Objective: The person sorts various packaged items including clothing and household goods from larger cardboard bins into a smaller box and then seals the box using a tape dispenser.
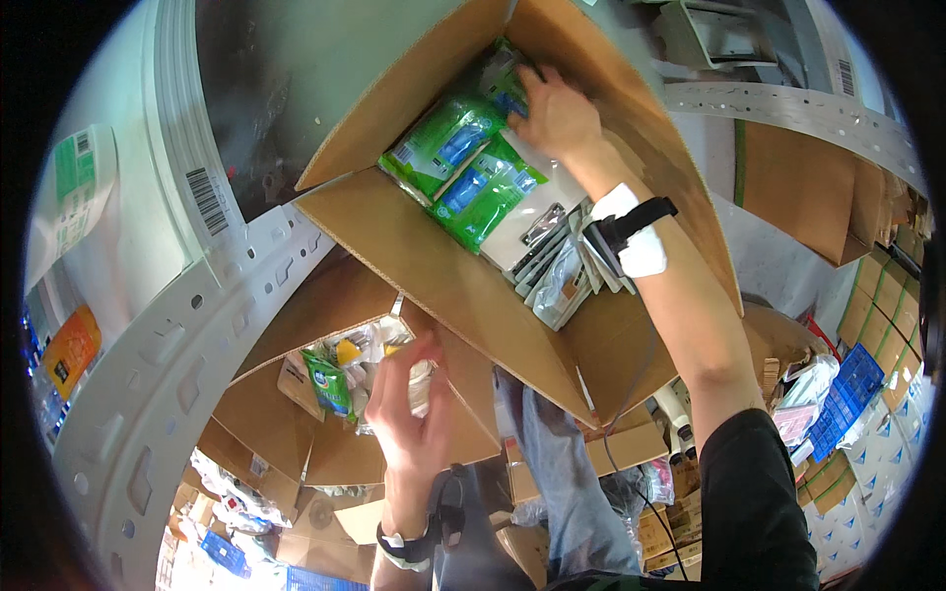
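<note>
My right hand [558, 114] reaches into the far corner of an upper cardboard box [443, 273], its fingers on a green plastic packet [505, 81]. The fingers partly cover that packet, so I cannot tell whether they grip it. Beside it lie two more green packets, one to the left [447, 144] and one nearer [488, 192]. A row of flat grey packages [558, 258] leans below my right wrist. My left hand [410, 406], slightly blurred, is held with fingers apart and nothing in it, above a lower cardboard box [344, 462] of mixed packets.
In the lower box a green packet [327, 384] lies among clear plastic bags. A perforated metal shelf beam [170, 369] curves along the left. Another cardboard box [798, 185] and a blue crate [846, 402] are on the right. A cable [610, 451] hangs from my right wrist strap.
</note>
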